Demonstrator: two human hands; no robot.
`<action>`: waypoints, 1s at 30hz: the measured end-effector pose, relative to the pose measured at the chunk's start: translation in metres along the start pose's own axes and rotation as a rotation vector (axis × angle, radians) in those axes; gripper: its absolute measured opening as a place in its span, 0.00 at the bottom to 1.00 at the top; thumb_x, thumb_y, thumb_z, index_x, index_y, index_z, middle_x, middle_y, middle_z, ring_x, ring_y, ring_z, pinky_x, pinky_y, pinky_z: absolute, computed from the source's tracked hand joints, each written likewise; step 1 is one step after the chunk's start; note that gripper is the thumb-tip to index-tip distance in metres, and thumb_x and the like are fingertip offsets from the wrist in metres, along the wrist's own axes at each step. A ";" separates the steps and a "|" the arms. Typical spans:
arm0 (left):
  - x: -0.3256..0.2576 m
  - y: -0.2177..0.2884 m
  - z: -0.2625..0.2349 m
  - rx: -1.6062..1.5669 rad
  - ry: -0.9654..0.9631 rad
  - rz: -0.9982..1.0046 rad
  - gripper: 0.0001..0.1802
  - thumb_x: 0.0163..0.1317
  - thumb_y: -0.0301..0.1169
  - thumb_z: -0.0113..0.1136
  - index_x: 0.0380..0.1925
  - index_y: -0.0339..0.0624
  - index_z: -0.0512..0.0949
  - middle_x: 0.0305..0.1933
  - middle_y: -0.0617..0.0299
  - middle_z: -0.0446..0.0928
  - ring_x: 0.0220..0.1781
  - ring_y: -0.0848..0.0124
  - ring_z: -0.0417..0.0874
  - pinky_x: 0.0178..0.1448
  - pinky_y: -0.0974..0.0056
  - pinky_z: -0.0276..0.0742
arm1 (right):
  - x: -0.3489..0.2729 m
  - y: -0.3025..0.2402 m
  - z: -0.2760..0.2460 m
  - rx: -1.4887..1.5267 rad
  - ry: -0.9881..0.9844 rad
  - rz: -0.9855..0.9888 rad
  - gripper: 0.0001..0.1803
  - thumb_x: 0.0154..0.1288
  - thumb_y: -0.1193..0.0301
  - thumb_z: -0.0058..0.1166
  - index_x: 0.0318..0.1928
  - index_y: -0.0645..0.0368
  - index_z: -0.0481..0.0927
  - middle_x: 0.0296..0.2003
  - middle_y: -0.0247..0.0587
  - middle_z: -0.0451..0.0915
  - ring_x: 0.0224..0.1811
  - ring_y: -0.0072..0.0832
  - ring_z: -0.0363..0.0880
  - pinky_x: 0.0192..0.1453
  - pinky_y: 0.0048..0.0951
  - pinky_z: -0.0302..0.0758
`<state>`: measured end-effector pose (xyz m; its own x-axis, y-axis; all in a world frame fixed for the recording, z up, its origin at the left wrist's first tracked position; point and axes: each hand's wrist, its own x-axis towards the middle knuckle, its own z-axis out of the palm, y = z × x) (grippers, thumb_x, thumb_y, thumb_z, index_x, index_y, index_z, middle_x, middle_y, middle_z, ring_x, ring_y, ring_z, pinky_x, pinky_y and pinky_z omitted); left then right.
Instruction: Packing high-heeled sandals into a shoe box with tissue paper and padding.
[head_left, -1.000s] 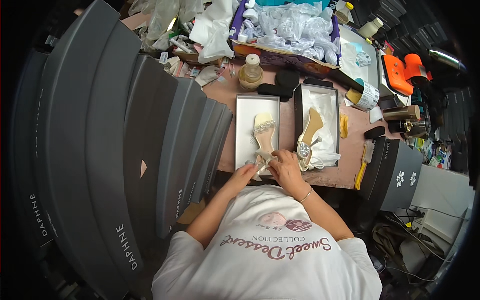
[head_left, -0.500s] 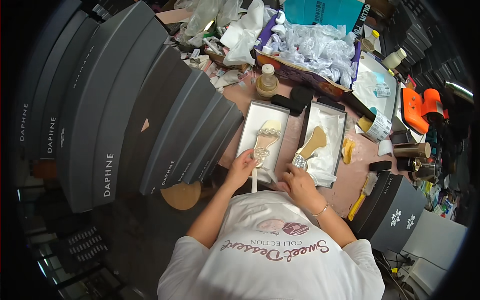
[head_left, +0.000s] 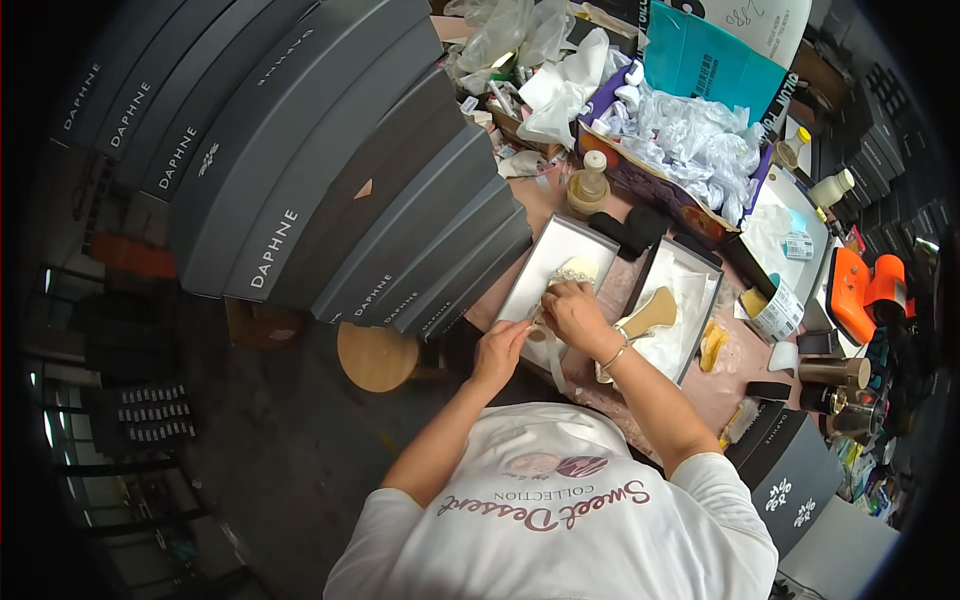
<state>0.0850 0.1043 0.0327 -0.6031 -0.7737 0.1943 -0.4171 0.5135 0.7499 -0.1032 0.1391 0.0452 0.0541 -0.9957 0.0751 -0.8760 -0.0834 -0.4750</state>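
Note:
A pale sandal (head_left: pixel 577 270) with a sparkling, beaded strap lies in a white-lined shallow box half (head_left: pixel 541 262). My right hand (head_left: pixel 580 322) is closed over the sandal's middle and hides much of it. Close by, my left hand (head_left: pixel 502 355) pinches at the strap end near the heel; the exact grip is small and partly covered. A light ribbon-like strip (head_left: pixel 556 368) hangs over the box's near end. To the right, the other sandal (head_left: pixel 652 313) rests sole-up on white tissue (head_left: pixel 672 350) in a dark box (head_left: pixel 708 318).
Tall stacks of dark shoeboxes (head_left: pixel 330 190) crowd the left. A pump bottle (head_left: pixel 588 183) and a carton of crumpled plastic (head_left: pixel 690 140) stand behind. An orange device (head_left: pixel 850 300), a label roll (head_left: pixel 780 318) and a brown cup (head_left: pixel 835 372) are on the right.
My right hand has moved left from the other sandal onto the beaded sandal in the left box half. My left hand stays by its strap. The whole view has shifted and tilted.

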 end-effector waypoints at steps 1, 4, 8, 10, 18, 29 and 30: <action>0.002 0.001 -0.004 0.013 0.024 0.003 0.09 0.60 0.24 0.58 0.41 0.36 0.81 0.36 0.52 0.78 0.36 0.58 0.82 0.39 0.62 0.76 | 0.003 -0.002 -0.008 -0.029 0.101 -0.058 0.15 0.52 0.69 0.61 0.43 0.56 0.79 0.48 0.44 0.76 0.51 0.39 0.74 0.57 0.40 0.64; 0.008 0.000 -0.003 -0.031 0.073 -0.060 0.09 0.63 0.27 0.58 0.41 0.34 0.81 0.33 0.54 0.80 0.32 0.64 0.83 0.37 0.65 0.77 | 0.018 -0.015 -0.030 -0.065 0.479 -0.164 0.11 0.51 0.67 0.60 0.36 0.55 0.80 0.40 0.38 0.78 0.50 0.34 0.74 0.58 0.42 0.62; 0.013 -0.012 0.001 -0.433 0.040 -0.402 0.11 0.66 0.30 0.57 0.40 0.31 0.80 0.30 0.59 0.82 0.30 0.74 0.82 0.39 0.69 0.79 | 0.009 -0.011 -0.043 0.273 -0.011 0.154 0.12 0.52 0.68 0.61 0.37 0.58 0.80 0.40 0.45 0.77 0.49 0.42 0.75 0.51 0.43 0.69; 0.016 -0.010 -0.001 -0.433 0.031 -0.416 0.11 0.66 0.30 0.57 0.39 0.31 0.80 0.30 0.59 0.82 0.30 0.74 0.83 0.39 0.70 0.79 | -0.004 -0.005 -0.022 0.359 0.046 0.096 0.14 0.53 0.67 0.62 0.39 0.60 0.79 0.42 0.47 0.78 0.49 0.45 0.74 0.48 0.43 0.71; 0.024 -0.002 -0.018 -0.087 -0.062 -0.037 0.09 0.63 0.28 0.57 0.36 0.31 0.80 0.33 0.53 0.81 0.34 0.64 0.84 0.38 0.65 0.78 | -0.013 -0.030 0.029 0.248 0.315 0.127 0.11 0.52 0.67 0.62 0.35 0.58 0.79 0.39 0.42 0.78 0.44 0.40 0.75 0.51 0.38 0.65; 0.018 0.010 -0.029 -0.207 -0.069 -0.208 0.09 0.62 0.28 0.59 0.37 0.33 0.80 0.33 0.52 0.80 0.34 0.63 0.82 0.38 0.65 0.75 | -0.020 -0.033 0.004 0.282 0.434 0.108 0.14 0.52 0.67 0.61 0.40 0.56 0.79 0.40 0.38 0.79 0.49 0.36 0.74 0.55 0.38 0.64; 0.020 0.010 -0.029 -0.199 -0.100 -0.175 0.08 0.62 0.28 0.59 0.37 0.33 0.80 0.33 0.51 0.80 0.34 0.61 0.83 0.38 0.64 0.76 | -0.016 -0.032 0.003 0.271 0.397 0.045 0.13 0.53 0.67 0.61 0.39 0.56 0.79 0.40 0.38 0.79 0.48 0.36 0.75 0.55 0.38 0.64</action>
<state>0.0886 0.0830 0.0621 -0.6014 -0.7989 -0.0051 -0.3853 0.2844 0.8779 -0.0745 0.1580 0.0570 -0.2147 -0.9107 0.3529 -0.7136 -0.1005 -0.6933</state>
